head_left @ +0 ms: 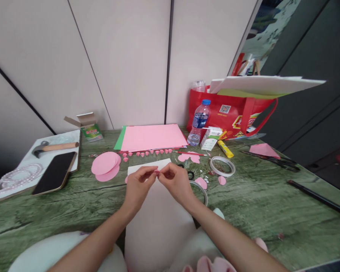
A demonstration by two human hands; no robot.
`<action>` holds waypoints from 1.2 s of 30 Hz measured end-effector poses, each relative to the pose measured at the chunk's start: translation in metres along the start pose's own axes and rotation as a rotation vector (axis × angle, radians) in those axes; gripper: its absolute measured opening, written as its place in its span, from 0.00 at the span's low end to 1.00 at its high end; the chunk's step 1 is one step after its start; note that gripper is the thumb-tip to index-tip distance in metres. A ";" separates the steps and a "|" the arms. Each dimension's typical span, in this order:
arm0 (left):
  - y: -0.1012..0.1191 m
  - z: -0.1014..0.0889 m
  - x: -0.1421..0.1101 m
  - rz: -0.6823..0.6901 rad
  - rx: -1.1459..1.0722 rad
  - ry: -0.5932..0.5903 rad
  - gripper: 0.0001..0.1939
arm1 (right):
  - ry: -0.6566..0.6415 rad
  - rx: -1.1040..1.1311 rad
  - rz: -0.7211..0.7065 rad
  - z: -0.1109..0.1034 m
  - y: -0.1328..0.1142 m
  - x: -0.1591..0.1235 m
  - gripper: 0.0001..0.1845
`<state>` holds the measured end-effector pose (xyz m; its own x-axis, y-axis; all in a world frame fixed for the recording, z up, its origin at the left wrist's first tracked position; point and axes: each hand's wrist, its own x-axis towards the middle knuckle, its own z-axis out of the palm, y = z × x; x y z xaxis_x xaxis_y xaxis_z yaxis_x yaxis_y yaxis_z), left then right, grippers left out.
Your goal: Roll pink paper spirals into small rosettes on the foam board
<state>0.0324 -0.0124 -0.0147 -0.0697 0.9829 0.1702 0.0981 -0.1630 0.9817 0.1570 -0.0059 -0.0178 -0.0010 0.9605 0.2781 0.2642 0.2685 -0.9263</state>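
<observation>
Between the fingertips of both hands is a small pink paper piece, mostly covered by the fingers. My left hand pinches it from the left, and my right hand pinches it from the right. Both hands are over a white sheet that reaches from the table toward my lap. Behind them runs a row of small rolled pink paper pieces. To the left lies a pile of pink paper circles. Pink paper scraps and a roll of tape lie to the right.
A hammer, a phone and bead strands lie at left. Pink sheets are stacked at the back. A water bottle, glue stick and red bag stand or lie right; scissors rest further right.
</observation>
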 end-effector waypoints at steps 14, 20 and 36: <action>0.002 0.001 -0.001 0.000 -0.071 0.065 0.09 | -0.028 -0.002 0.012 0.002 0.000 -0.002 0.05; 0.002 0.002 -0.001 0.005 -0.076 0.068 0.09 | -0.018 -0.005 0.008 0.002 -0.003 -0.003 0.05; 0.002 0.002 -0.001 -0.021 -0.066 0.057 0.11 | -0.023 0.192 0.198 0.004 -0.005 -0.003 0.07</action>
<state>0.0347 -0.0134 -0.0131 -0.1274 0.9801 0.1521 0.0301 -0.1494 0.9883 0.1521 -0.0104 -0.0147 0.0101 0.9965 0.0834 0.0741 0.0824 -0.9938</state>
